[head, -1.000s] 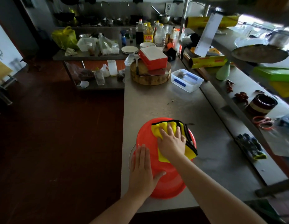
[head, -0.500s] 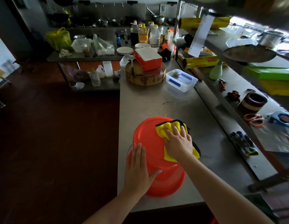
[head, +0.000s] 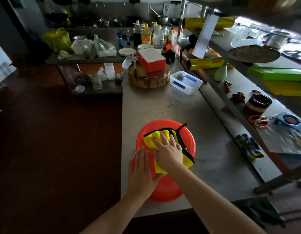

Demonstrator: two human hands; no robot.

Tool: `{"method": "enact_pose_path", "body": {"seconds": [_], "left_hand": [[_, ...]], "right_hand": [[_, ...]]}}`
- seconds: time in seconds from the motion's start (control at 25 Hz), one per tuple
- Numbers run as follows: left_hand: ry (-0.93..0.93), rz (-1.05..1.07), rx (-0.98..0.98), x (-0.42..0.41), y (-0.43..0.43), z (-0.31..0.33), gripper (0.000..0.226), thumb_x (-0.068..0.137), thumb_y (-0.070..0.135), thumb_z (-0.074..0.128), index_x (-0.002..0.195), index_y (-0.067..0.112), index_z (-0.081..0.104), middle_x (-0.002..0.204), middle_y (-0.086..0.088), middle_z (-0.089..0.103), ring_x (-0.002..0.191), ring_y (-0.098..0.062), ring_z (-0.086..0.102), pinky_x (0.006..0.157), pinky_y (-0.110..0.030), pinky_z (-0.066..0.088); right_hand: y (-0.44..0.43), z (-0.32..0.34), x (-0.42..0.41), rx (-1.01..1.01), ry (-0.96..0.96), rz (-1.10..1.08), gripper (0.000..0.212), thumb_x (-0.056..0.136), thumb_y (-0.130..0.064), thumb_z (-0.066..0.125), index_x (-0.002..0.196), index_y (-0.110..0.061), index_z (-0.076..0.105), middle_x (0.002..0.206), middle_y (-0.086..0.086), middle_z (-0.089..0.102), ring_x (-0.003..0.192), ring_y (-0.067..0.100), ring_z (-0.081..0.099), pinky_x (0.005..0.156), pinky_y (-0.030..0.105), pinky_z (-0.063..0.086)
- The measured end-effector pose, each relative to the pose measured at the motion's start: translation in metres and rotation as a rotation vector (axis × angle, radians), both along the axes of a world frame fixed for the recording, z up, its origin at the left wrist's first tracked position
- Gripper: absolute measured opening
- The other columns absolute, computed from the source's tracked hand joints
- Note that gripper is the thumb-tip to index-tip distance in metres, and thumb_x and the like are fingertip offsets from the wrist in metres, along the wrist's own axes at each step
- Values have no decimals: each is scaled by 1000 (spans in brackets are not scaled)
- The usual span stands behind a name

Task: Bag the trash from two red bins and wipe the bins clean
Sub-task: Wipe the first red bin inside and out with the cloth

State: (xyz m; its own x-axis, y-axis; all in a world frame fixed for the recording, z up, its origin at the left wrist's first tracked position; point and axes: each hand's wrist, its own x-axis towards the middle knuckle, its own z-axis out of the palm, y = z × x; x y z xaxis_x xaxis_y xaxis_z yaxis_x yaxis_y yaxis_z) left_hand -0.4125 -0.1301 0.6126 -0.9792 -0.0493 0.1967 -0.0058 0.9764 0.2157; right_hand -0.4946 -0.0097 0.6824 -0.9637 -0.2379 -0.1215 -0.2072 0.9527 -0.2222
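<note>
A red bin stands upside down near the front edge of the steel counter. A yellow cloth with black edging lies on the bin's upturned bottom. My right hand presses flat on the cloth with fingers spread. My left hand lies flat on the bin's left side, thumb out toward the right, steadying it. Only one red bin is in view.
A clear plastic box, a round wooden block with a red box on it stand farther back. Bottles and plates crowd the far end. A raised shelf runs along the right. Dark floor lies left.
My right hand has slid the yellow cloth leftward across the bin's bottom, close to my left hand. The left hand stays on the bin's side.
</note>
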Motion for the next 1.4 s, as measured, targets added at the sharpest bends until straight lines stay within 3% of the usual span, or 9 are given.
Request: {"method": "enact_pose_path", "body": {"seconds": [0.28, 0.56, 0.72, 0.8, 0.92, 1.08, 1.24, 1.4], "left_hand": [[-4, -10, 25, 1, 9, 5, 111, 85, 89, 28, 161, 14, 1, 169, -6, 2, 156, -24, 1, 123, -50, 10], [37, -30, 4, 5, 7, 6, 96, 87, 70, 50, 155, 5, 30, 164, -15, 24, 152, -30, 22, 117, -55, 31], [-7, -6, -7, 4, 7, 9, 98, 90, 75, 38, 158, 7, 21, 166, -12, 19, 154, -27, 17, 118, -56, 26], [-34, 3, -3, 4, 8, 11, 103, 89, 83, 28, 159, 8, 19, 167, -11, 16, 154, -25, 13, 120, -52, 17], [-46, -27, 1, 3, 12, 12, 107, 87, 87, 31, 158, 7, 21, 167, -11, 15, 155, -25, 7, 121, -47, 4], [-26, -22, 28, 2, 11, 10, 106, 88, 86, 30, 159, 7, 18, 167, -11, 14, 155, -26, 9, 123, -51, 15], [19, -53, 93, 5, 10, 9, 89, 99, 68, 26, 157, 1, 19, 165, -16, 17, 154, -29, 15, 119, -51, 29], [64, -70, 192, 3, 11, 2, 83, 98, 52, 46, 157, 1, 18, 166, -14, 11, 154, -28, 12, 120, -50, 28]], "right_hand": [[55, 7, -6, 57, -3, -148, 54, 103, -51, 34, 156, -46, 22, 170, -5, 3, 156, 31, 0, 121, 51, 17], [0, 5, 30, -3, -28, 0, 55, 102, -53, 31, 156, -46, 20, 170, -6, 2, 156, 31, -3, 120, 55, 12], [24, 9, 29, 11, 6, -4, 55, 103, -52, 34, 156, -48, 21, 169, -8, 7, 156, 28, 1, 120, 53, 15], [49, 10, 27, 34, 22, -69, 54, 102, -52, 36, 155, -49, 23, 169, -8, 10, 156, 27, 4, 121, 51, 17], [67, 12, 24, 52, 27, -115, 52, 103, -51, 37, 154, -48, 27, 169, -7, 12, 155, 27, 6, 120, 50, 19], [52, 16, 35, 34, 4, -59, 49, 103, -49, 39, 151, -48, 32, 168, -7, 13, 154, 30, 9, 119, 54, 17], [30, 15, 52, 53, 17, 38, 47, 102, -46, 40, 148, -48, 36, 166, -8, 16, 148, 31, 15, 114, 56, 20], [13, 21, 41, 88, -11, 57, 46, 103, -44, 38, 149, -48, 35, 166, -8, 11, 146, 36, 12, 114, 59, 18]]}}
